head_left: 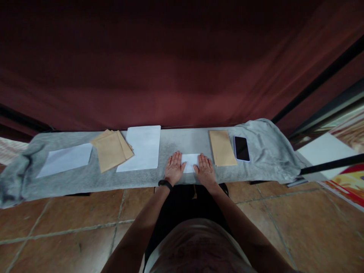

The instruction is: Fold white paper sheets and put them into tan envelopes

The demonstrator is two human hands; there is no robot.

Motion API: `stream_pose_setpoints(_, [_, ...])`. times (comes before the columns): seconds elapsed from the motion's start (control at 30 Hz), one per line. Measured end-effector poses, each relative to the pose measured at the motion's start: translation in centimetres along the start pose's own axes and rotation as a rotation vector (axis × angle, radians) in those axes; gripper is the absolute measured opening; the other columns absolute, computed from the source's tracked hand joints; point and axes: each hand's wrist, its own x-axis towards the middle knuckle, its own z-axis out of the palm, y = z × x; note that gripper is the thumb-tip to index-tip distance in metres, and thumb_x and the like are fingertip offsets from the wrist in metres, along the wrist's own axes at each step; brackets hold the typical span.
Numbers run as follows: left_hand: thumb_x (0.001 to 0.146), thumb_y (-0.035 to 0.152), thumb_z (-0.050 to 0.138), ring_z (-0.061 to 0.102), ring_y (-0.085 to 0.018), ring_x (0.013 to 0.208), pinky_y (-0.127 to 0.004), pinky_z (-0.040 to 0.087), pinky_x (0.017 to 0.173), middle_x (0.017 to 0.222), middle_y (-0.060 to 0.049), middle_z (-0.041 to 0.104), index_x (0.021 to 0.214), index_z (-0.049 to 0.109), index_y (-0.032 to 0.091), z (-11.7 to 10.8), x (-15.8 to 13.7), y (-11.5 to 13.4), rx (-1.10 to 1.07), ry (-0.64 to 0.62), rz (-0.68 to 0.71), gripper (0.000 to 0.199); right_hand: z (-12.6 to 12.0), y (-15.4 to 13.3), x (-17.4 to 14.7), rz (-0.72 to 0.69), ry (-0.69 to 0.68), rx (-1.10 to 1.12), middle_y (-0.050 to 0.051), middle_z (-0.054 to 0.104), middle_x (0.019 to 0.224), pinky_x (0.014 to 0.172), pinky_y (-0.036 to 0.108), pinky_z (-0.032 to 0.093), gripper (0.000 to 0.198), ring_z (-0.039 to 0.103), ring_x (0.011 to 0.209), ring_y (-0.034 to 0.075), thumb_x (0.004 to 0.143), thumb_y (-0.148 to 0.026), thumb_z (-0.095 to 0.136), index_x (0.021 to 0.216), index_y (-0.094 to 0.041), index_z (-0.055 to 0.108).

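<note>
A small white sheet of paper [190, 163], seemingly folded, lies flat on the grey cloth [184, 140] right in front of me. On its left edge rests my left hand [174, 167], palm down with the fingers stretched out and a dark band at the wrist. My right hand [205, 170] lies flat on the paper's right edge, fingers extended and thumb pointing inward. Just right of that hand is a stack of brown envelopes [223, 148]. The paper's outer edges are partly hidden beneath both hands.
To the left lie a stack of white paper [146, 148], several fanned brown envelopes [109, 153] and more white paper [66, 160]. A phone [242, 148] sits right of the envelope stack. Behind the narrow cloth-covered surface hangs a dark red curtain [176, 83].
</note>
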Motion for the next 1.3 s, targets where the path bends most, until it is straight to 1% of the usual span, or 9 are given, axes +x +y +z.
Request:
stream_pose_setpoints(0.1, [0.104, 0.045, 0.023, 0.020, -0.023, 0.154, -0.045, 0.017, 0.126, 0.163, -0.012, 0.030, 0.159, 0.026, 0.010, -0.1, 0.0, 0.0, 0.004, 0.011, -0.019, 0.064, -0.2, 0.1, -0.3, -0.003, 0.011, -0.001, 0.022, 0.045, 0.153, 0.118, 0.049, 0.029, 0.062, 0.040, 0.144, 0.031, 0.104, -0.039, 0.037, 0.153, -0.002, 0.035])
stream_pose_setpoints(0.2, [0.105, 0.042, 0.023, 0.019, -0.025, 0.154, -0.048, 0.018, 0.126, 0.164, -0.015, 0.027, 0.158, 0.025, 0.008, -0.3, -0.4, 0.4, 0.012, 0.057, -0.029, 0.064, -0.2, 0.0, -0.3, 0.004, 0.030, -0.001, 0.022, 0.045, 0.153, 0.118, 0.050, 0.029, 0.061, 0.041, 0.143, 0.031, 0.104, -0.039, 0.037, 0.153, -0.003, 0.035])
stream_pose_setpoints(0.3, [0.105, 0.039, 0.025, 0.017, -0.025, 0.154, -0.048, 0.018, 0.126, 0.165, -0.011, 0.025, 0.159, 0.026, 0.012, -0.4, -1.1, 1.5, 0.008, 0.083, 0.078, 0.060, -0.2, 0.0, -0.3, 0.007, 0.030, 0.004, 0.022, 0.044, 0.154, 0.118, 0.049, 0.028, 0.061, 0.041, 0.143, 0.032, 0.104, -0.039, 0.038, 0.153, -0.003, 0.036])
stream_pose_setpoints(0.4, [0.105, 0.037, 0.028, 0.019, -0.023, 0.154, -0.047, 0.019, 0.127, 0.165, -0.006, 0.028, 0.158, 0.030, 0.019, -0.3, -1.9, 2.6, -0.015, 0.040, 0.226, 0.056, -0.1, 0.0, -0.3, 0.013, 0.013, 0.014, 0.022, 0.043, 0.155, 0.118, 0.049, 0.028, 0.061, 0.039, 0.144, 0.031, 0.103, -0.038, 0.040, 0.153, -0.002, 0.036])
stream_pose_setpoints(0.47, [0.105, 0.038, 0.030, 0.022, -0.023, 0.153, -0.047, 0.020, 0.126, 0.164, -0.006, 0.030, 0.157, 0.032, 0.021, -0.1, -2.2, 3.1, -0.024, 0.018, 0.245, 0.055, -0.1, 0.0, -0.3, 0.017, 0.006, 0.019, 0.022, 0.042, 0.155, 0.118, 0.050, 0.027, 0.061, 0.039, 0.144, 0.031, 0.103, -0.037, 0.040, 0.153, -0.003, 0.035])
stream_pose_setpoints(0.57, [0.105, 0.039, 0.029, 0.023, -0.023, 0.153, -0.047, 0.021, 0.126, 0.164, -0.008, 0.028, 0.157, 0.033, 0.019, 0.0, -2.3, 3.0, -0.020, -0.003, 0.210, 0.056, -0.1, 0.1, -0.3, 0.014, 0.012, 0.031, 0.022, 0.042, 0.155, 0.118, 0.050, 0.027, 0.062, 0.039, 0.144, 0.031, 0.103, -0.037, 0.039, 0.154, -0.003, 0.034])
stream_pose_setpoints(0.67, [0.105, 0.041, 0.028, 0.024, -0.023, 0.153, -0.045, 0.022, 0.125, 0.164, -0.011, 0.028, 0.157, 0.033, 0.015, -0.2, -2.2, 2.1, -0.006, -0.009, 0.159, 0.058, 0.0, 0.1, -0.4, 0.008, 0.028, 0.041, 0.022, 0.043, 0.154, 0.118, 0.051, 0.027, 0.061, 0.040, 0.143, 0.031, 0.103, -0.038, 0.038, 0.154, -0.003, 0.034])
stream_pose_setpoints(0.9, [0.104, 0.044, 0.025, 0.027, -0.026, 0.151, -0.048, 0.025, 0.124, 0.161, -0.015, 0.033, 0.156, 0.031, 0.009, -0.7, -2.4, 0.2, -0.003, 0.026, 0.083, 0.063, 0.0, 0.1, -0.4, -0.007, 0.043, 0.022, 0.023, 0.044, 0.153, 0.118, 0.050, 0.028, 0.061, 0.040, 0.143, 0.032, 0.104, -0.038, 0.038, 0.152, -0.001, 0.036])
stream_pose_setpoints(1.3, [0.103, 0.052, 0.028, 0.026, -0.026, 0.152, -0.049, 0.021, 0.125, 0.162, -0.014, 0.032, 0.157, 0.030, 0.012, -0.3, -2.3, 0.1, 0.007, 0.021, 0.041, 0.067, -0.7, 0.4, -2.2, 0.042, 0.060, 0.033, 0.018, 0.044, 0.155, 0.119, 0.050, 0.029, 0.055, 0.043, 0.142, 0.029, 0.102, -0.026, 0.035, 0.153, -0.007, 0.038])
